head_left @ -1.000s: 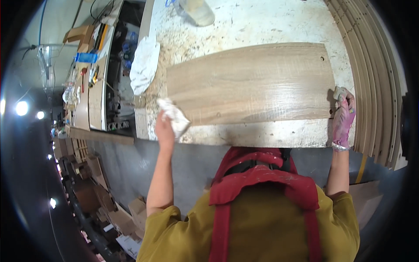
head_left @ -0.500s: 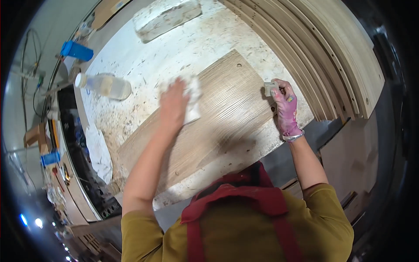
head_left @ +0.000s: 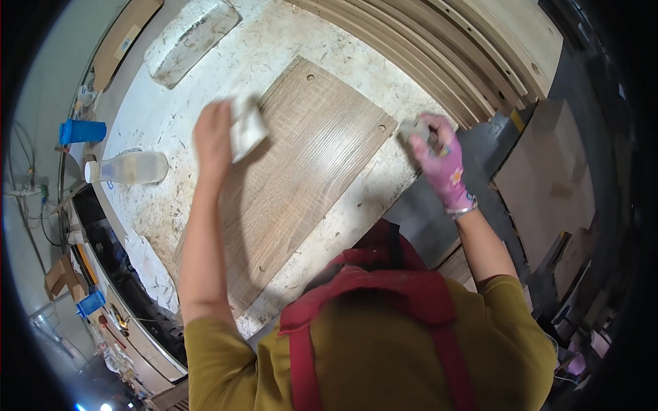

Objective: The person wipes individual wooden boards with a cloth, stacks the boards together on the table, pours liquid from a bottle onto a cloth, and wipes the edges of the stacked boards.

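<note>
Rectangular brown wood-grain panel [head_left: 308, 164], flat on a stained white worktop [head_left: 343, 233]; right hand [head_left: 442, 163], pink floral glove, curled round a small grey block [head_left: 412, 129] just beside the panel's corner; left hand [head_left: 214, 133], bare, gripping a white cloth [head_left: 248, 130] at its left edge, contact unclear; translucent white-capped bottle [head_left: 140, 168], which a wide leftward sweep might topple.

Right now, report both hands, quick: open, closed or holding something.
Left hand: closed, holding a white cloth; blurred.
Right hand, in a pink glove: closed, holding a small greyish piece.
</note>
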{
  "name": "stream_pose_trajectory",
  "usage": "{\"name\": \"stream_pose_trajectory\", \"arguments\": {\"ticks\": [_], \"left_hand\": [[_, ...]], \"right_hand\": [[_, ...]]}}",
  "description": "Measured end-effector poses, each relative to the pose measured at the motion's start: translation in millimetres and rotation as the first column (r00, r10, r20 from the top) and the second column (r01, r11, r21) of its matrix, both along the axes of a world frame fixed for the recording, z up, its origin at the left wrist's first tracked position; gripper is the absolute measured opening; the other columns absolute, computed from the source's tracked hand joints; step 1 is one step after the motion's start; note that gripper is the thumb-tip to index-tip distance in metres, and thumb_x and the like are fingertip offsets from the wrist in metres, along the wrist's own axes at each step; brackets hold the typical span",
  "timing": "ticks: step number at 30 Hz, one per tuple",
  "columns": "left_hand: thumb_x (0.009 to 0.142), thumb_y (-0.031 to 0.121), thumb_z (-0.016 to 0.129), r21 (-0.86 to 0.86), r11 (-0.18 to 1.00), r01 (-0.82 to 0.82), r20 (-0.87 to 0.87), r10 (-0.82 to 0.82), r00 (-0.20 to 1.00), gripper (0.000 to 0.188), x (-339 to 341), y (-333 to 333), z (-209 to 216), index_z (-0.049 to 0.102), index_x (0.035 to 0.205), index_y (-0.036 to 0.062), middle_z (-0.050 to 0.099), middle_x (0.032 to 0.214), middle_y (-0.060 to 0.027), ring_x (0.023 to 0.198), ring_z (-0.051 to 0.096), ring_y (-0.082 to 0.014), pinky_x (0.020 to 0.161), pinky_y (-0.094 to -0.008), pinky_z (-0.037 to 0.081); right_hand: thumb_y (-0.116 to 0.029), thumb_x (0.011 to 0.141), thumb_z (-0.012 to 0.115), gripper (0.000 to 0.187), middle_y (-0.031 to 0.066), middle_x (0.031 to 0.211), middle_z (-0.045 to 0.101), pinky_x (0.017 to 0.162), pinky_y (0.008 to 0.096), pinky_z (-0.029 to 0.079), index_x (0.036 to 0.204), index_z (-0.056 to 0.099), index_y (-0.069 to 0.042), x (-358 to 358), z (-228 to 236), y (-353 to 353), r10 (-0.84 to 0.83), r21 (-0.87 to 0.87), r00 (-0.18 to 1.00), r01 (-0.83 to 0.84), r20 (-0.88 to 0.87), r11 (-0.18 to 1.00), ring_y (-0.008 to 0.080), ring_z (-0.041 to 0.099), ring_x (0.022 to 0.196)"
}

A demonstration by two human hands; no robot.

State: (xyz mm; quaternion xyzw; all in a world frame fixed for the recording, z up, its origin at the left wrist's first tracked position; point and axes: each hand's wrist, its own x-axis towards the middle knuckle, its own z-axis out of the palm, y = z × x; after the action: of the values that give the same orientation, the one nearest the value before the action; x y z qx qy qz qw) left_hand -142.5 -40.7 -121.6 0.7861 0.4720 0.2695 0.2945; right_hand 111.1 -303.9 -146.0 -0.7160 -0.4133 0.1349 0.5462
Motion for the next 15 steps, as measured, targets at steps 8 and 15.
{"name": "stream_pose_trajectory", "arguments": {"ticks": [8,15], "left_hand": [[0.09,0.024,0.055,0.417,0.9,-0.128,-0.501,0.345,0.794,0.028,-202,-84,-46,0.063,0.111,0.0061,0.058,0.106,-0.0143,0.095,0.056,-0.0333,0.08,-0.0423,0.045],[0.087,0.02,0.057,0.495,0.839,-0.224,-0.418,0.456,0.786,0.027,-198,-97,-52,0.062,0.109,0.0053,0.056,0.108,-0.0138,0.097,0.054,-0.0338,0.081,-0.0442,0.044]], "right_hand": [[-0.02,0.08,0.063,0.022,0.0051,0.086,0.06,0.098,0.0448,0.036,0.1,0.058,-0.012,-102,-23,-6,0.407,-0.127,0.755,-0.403,0.514,0.907,0.0196,0.059,0.08],[-0.023,0.078,0.065,0.027,0.0093,0.091,0.06,0.087,0.0413,0.041,0.099,0.058,-0.008,-35,-15,10,0.259,-0.224,0.704,-0.144,0.662,0.964,0.0261,0.058,0.082]]}}
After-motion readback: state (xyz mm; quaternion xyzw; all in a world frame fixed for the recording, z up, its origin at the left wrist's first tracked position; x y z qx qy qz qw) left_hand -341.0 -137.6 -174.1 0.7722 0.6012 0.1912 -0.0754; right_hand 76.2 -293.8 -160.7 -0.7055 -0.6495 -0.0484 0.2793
